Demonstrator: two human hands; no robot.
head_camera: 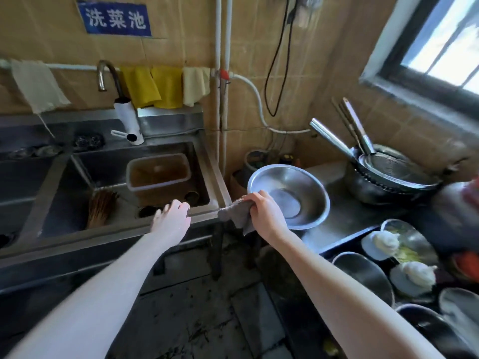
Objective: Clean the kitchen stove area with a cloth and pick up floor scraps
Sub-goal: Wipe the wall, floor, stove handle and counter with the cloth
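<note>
Two hands are extended over the sink's front rim. A grey cloth is gripped in the curled fingers of the right hand, just beside a steel basin. The left hand is held with fingers relaxed, nothing grasped.

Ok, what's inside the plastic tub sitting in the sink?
The plastic tub in the sink holds murky brown liquid. A pale blur shows near its middle, too indistinct to identify. The liquid hides the tub's bottom.
</note>
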